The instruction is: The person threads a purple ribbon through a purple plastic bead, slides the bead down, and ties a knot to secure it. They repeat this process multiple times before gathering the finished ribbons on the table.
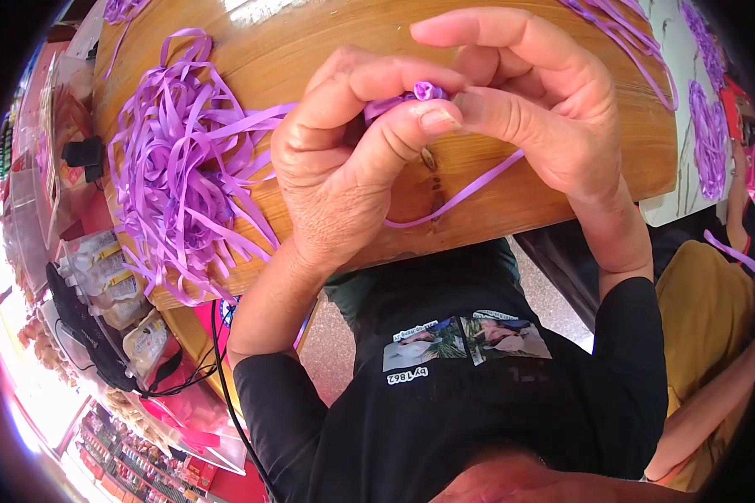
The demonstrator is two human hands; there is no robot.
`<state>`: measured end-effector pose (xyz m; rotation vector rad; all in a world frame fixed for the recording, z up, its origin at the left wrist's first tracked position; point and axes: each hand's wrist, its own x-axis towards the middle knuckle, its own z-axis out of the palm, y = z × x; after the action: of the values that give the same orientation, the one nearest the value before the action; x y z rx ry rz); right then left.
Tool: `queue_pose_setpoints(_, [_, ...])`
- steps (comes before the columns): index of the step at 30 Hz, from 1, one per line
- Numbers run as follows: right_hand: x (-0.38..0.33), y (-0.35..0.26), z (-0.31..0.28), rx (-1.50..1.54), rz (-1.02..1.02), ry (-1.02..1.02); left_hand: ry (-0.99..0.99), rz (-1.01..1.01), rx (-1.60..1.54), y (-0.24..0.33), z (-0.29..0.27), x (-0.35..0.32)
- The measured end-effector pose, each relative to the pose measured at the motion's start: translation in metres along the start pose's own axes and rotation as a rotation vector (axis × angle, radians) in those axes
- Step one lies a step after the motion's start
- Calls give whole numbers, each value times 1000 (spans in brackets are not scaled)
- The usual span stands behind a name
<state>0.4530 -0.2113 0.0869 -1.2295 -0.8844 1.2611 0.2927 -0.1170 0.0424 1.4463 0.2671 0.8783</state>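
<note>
A small piece of purple ribbon (pixel 425 90), rolled or folded into a tight bud, sticks up between the thumb and index finger of my left hand (pixel 335 151). My right hand (pixel 554 117) meets it from the right, its thumb tip beside the bud and its index finger lifted and bent above. The other right fingers curl behind, and what they pinch is partly hidden. A loose ribbon length (pixel 470 191) curves over the table below my hands and passes behind the right one. Left of my left hand lies a big tangled heap of purple ribbons (pixel 184 151).
The wooden table (pixel 495 205) is under my hands. More purple ribbon bundles (pixel 709 142) lie on a white marbled surface (pixel 667 205) at right. A co-worker's arm (pixel 713 411) shows at lower right. Clear packages (pixel 109 277) and a black cable (pixel 218 344) are at left.
</note>
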Motion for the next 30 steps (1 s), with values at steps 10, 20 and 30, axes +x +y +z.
queue_pose_setpoints(10, [3, 20, 12, -117, -325, 41, 115, -149, -382, -3, 1, -5])
queue_pose_setpoints(20, [-3, -45, 0, -649, -171, -143, 92, -62, -194, -3, -1, -3])
queue_pose_setpoints(30, [3, 0, -3, 92, -81, -43, 37, -96, -113, 0, 1, -2])
